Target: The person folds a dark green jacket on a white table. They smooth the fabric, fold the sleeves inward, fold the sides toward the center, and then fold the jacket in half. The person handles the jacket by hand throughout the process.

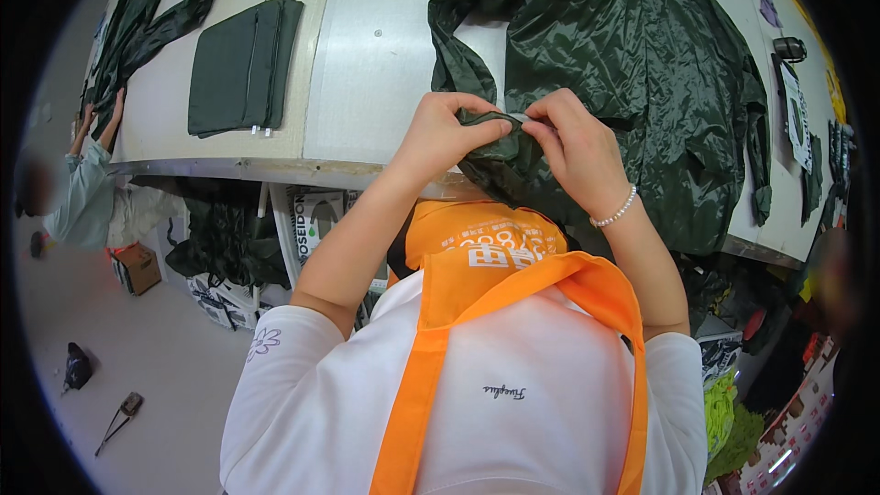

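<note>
A shiny dark green rain jacket (632, 64) lies spread over the table, its lower part hanging past the near edge. Close to my body, a bunched edge of the jacket is lifted between both hands. My left hand (449, 133) pinches this edge between thumb and fingers. Just to its right, my right hand (573, 142) pinches the same fabric, with a small gap between the two hands. Something small and pale shows at the right fingertips; I cannot make out what it is.
A folded dark green stack (240, 69) lies on the table (353, 55) to the left. Further left, another person's hands (110, 119) touch a green garment (151, 27). A dark cylindrical object (789, 49) sits at the right. Below the table are a cardboard box (137, 269) and dark fabric (229, 238).
</note>
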Demonstrator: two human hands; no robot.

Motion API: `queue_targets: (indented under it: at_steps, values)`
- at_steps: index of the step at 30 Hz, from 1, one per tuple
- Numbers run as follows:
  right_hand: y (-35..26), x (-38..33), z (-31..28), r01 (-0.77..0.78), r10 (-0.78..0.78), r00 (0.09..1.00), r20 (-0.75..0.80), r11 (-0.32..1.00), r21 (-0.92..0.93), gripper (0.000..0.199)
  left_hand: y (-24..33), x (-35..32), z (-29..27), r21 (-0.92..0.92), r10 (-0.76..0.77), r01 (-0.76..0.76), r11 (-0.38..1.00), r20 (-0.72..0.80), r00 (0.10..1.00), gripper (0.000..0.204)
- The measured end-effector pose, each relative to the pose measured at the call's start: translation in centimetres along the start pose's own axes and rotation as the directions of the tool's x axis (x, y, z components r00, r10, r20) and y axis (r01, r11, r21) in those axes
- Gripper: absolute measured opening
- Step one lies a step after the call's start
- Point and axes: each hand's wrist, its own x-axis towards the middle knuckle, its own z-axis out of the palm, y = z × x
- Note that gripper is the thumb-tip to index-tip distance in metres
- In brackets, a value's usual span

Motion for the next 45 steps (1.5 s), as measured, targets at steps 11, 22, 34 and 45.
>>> queue_targets:
  at_steps: [11,22,34,45]
  values:
    - [4.4,-1.1,1.6,-0.324,0.32,0.931,0.177,0.499,0.804,0.051,0.8,0.8,-1.1,-0.448,-0.215,0.171,0.877,-0.049,0.975,0.029]
    - [2.4,1.5,1.1,-0.482,0.438,0.857,0.273,0.492,0.725,0.021,2.0,1.8,-0.2,-0.624,-0.179,0.084,0.777,-0.091,0.98,0.031]
    - [3.6,2.5,2.0,-0.509,0.493,0.808,0.324,0.306,0.804,0.021,2.5,1.0,0.6,0.392,0.669,-0.64,0.661,0.078,0.739,0.044]
    - [2.2,0.4,0.2,-0.161,0.244,0.951,-0.191,0.915,0.37,0.013,1.4,2.7,1.9,0.359,0.559,-0.476,0.803,-0.177,0.81,0.028]
